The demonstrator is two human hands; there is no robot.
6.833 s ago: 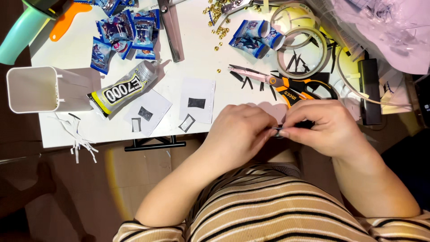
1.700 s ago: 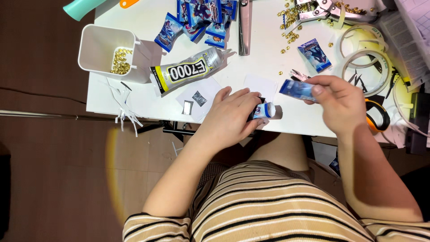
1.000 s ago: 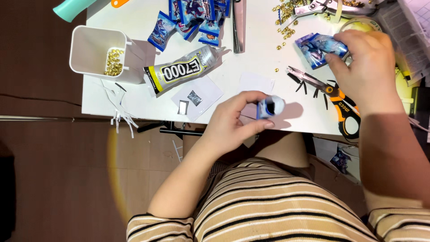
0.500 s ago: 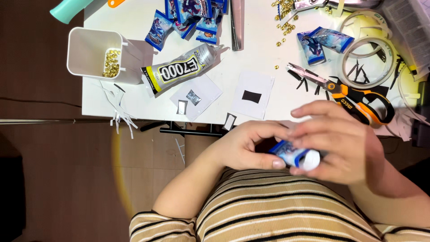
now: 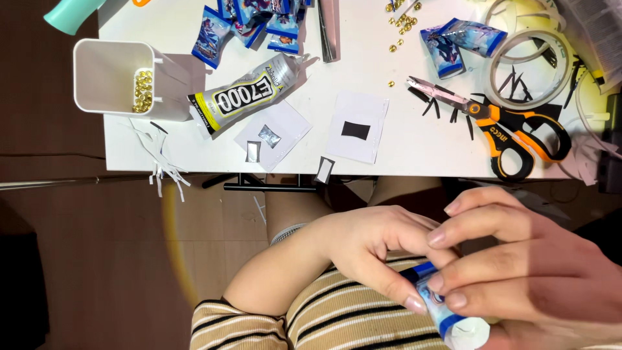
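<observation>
1. Both hands are off the bench, down over the lap, close to the striped shirt (image 5: 337, 321). Prob. held low so the small work sits near the eyes.
2. Left hand (image 5: 372, 249) grasps a small blue packet (image 5: 435, 304): thumb under it, fingers curled over the top, steadying it.
3. Right hand (image 5: 531, 266) pinches the same packet from the other side w/ fingertips (image 5: 447, 285) pressed on its upper face. The two-sided grip looks suited to a thing too small for one hand.
4. Packet's lower end shows white; can't tell what's on it or whether it's open.
5. White bench (image 5: 402, 146) carries the rest, all well apart from the hands:
 - glue tube (image 5: 243, 97) lying flat, near the left edge, beside a white cup (image 5: 103, 74) w/ gold beads (image 5: 142, 91) inside.
 - orange-handled scissors (image 5: 512, 123) near the right edge, blades closed, black snippets around them.
 - two white paper slips (image 5: 356, 126) w/ dark patches near the front edge, laid flat.
 - more blue packets (image 5: 246, 23) heaped at the back edge; loose gold beads (image 5: 402, 23) scattered by them.
 - tape rings (image 5: 538, 58) at the back right corner.
6. White paper strips (image 5: 162, 162) hang over the front left edge.
</observation>
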